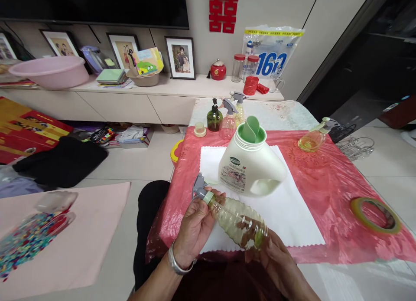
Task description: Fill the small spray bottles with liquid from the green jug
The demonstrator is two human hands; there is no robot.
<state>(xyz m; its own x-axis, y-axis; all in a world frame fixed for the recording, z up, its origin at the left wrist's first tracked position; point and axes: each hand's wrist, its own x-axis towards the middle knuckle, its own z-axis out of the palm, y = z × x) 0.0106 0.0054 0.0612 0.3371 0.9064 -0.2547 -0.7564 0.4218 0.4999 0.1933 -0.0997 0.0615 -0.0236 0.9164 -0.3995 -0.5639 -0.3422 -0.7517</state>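
Observation:
A clear yellowish spray bottle (232, 216) lies tilted across my lap side of the table, held between both hands. My left hand (199, 218) has its fingers closed around the neck, by the pale green collar and grey trigger head (200, 184). Around the bottle's base wraps my right hand (271, 253), partly hidden behind it. Just beyond stands a large white detergent jug (255, 166), uncapped, with a green spout in its mouth. It rests on a white cloth (295, 218) with a scalloped edge.
Behind the jug are a cream cap (199, 129), a dark green pump bottle (214, 116) and a pink spray bottle (228, 124). Another spray bottle (313, 138) with yellow liquid stands at right, and a tape roll (376, 214) lies nearer. Red plastic sheeting (338, 179) covers the table.

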